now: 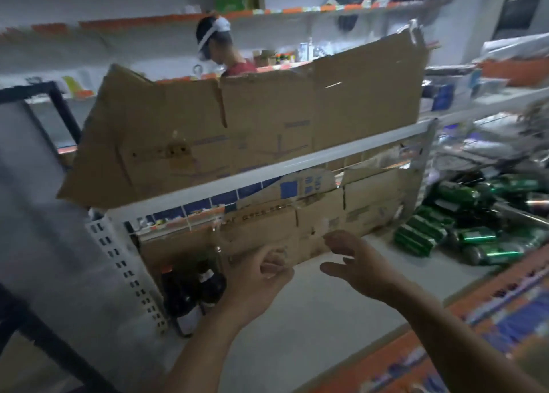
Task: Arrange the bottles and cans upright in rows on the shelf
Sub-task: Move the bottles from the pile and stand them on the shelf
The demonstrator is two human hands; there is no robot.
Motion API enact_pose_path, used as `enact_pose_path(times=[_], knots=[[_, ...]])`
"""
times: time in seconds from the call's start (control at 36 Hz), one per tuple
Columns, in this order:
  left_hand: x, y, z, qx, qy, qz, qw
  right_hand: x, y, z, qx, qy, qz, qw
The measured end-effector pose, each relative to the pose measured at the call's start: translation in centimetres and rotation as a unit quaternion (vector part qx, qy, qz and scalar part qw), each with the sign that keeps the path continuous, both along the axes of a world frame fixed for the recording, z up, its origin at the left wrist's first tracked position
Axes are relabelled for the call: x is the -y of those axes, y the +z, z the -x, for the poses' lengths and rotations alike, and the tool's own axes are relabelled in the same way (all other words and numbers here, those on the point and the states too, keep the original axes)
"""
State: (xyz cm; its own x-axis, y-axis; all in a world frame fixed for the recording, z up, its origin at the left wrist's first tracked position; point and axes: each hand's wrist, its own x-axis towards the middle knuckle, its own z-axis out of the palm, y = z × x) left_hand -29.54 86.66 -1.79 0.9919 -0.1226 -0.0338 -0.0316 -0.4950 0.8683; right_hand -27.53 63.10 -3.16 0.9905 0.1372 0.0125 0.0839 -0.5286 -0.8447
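The view is blurred. Two dark bottles [193, 291] with pale labels stand upright in the back left corner of the white shelf [297, 327]. My left hand [255, 279] hovers just to their right, its fingers loosely curled, and I see nothing in it. My right hand [356, 265] is held over the middle of the shelf with its fingers spread and holds nothing. At the shelf's right end, a heap of green cans [469, 235] lies on its side, well to the right of both hands.
Brown cardboard [267, 125] backs the shelf and the level above it. A white perforated post [124, 270] marks the left end. An orange and blue price strip [445, 333] runs along the front edge. A person [222, 48] stands behind the shelving.
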Motion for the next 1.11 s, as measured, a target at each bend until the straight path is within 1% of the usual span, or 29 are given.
enact_pose_path(times=[0.08,0.25,0.36,0.44,0.58,0.69,0.78,0.89,1.03,1.11], knots=[[6.3,1.8,-0.4,0.03,-0.043,0.019,0.998,6.1,1.2,1.8,0.015,-0.041,-0.027,0.999],[18.7,3.8,-0.6,0.097,-0.113,0.022,0.989,18.3,2.1,5.6,0.069,-0.121,-0.034,0.99],[26.0,4.0,-0.4,0.107,-0.141,0.054,0.983,24.9,2.6,7.8,0.089,-0.18,-0.036,0.979],[30.2,3.4,-0.4,0.105,-0.161,0.071,0.979,28.9,2.9,9.3,0.091,-0.192,-0.032,0.977],[36.5,3.2,-1.8,0.096,-0.197,0.064,0.974,35.2,3.1,10.3,0.083,-0.232,-0.041,0.968],[40.1,3.7,-3.9,0.104,-0.225,0.043,0.968,38.8,2.9,9.0,0.082,-0.251,-0.042,0.964],[42.9,3.6,-5.9,0.097,-0.237,0.043,0.966,40.9,2.6,7.2,0.08,-0.26,-0.032,0.962],[46.9,2.2,-9.3,0.074,-0.27,0.039,0.959,44.2,2.1,3.9,0.063,-0.265,-0.027,0.962],[51.8,0.7,-14.7,0.023,-0.295,0.054,0.954,49.1,0.9,-0.5,0.033,-0.303,-0.024,0.952],[54.6,0.7,-17.1,0.027,-0.308,0.045,0.95,51.6,1.0,-2.2,0.025,-0.32,-0.021,0.947]])
